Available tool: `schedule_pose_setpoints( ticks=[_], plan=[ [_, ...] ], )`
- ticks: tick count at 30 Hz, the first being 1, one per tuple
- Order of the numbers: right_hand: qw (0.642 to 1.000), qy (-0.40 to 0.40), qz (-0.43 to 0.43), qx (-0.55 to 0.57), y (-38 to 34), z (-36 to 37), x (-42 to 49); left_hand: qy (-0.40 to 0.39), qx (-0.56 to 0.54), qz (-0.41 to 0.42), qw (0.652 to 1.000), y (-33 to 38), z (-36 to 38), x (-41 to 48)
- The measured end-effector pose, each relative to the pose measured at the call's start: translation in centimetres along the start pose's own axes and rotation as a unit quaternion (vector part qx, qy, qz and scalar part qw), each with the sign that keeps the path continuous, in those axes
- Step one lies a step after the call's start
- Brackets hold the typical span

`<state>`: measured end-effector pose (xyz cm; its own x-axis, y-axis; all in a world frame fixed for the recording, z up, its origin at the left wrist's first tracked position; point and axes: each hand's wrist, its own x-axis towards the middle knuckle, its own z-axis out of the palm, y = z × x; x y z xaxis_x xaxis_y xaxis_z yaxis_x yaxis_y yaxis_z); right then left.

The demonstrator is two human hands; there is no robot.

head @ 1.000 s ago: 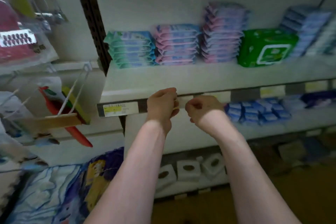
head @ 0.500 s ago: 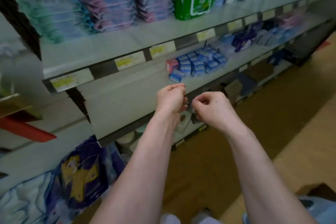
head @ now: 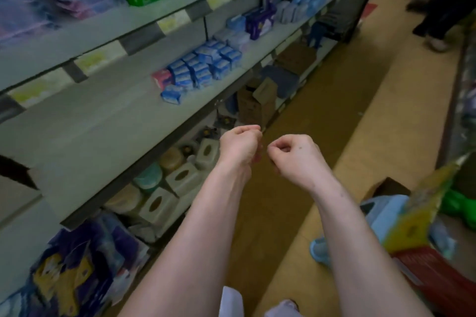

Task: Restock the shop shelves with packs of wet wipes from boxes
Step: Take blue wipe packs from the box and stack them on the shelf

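Now: left hand [head: 238,145] and right hand [head: 293,156] both show fingers curled in, any pinched item too small to tell; blue wipe packs [head: 203,69] sit up-left beyond the fingers, their row running along the shelf [head: 103,116], left hand nearer.

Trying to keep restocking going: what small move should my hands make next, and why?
Probably reach the right hand down to the cardboard box at your right for what looks like a light blue pack. Both it and the left hand are curled with no pack in them, and the middle shelf has bare space.
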<state>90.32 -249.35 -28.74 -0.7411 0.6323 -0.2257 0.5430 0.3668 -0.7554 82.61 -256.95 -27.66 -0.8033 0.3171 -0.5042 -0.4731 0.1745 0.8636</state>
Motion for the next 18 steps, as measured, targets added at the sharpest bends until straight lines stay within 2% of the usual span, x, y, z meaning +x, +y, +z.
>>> schedule_pose_setpoints(
  ticks=[11,18],
  plan=[
    [0.991,0.093,0.094,0.034,13.3,-12.5,-0.8,-0.079,0.076,-0.027,0.994,-4.1,17.7,-3.7],
    [0.976,0.130,0.156,0.073,19.4,-17.3,-1.7,-0.131,0.120,-0.043,0.983,-6.8,25.5,-5.0]
  ],
)
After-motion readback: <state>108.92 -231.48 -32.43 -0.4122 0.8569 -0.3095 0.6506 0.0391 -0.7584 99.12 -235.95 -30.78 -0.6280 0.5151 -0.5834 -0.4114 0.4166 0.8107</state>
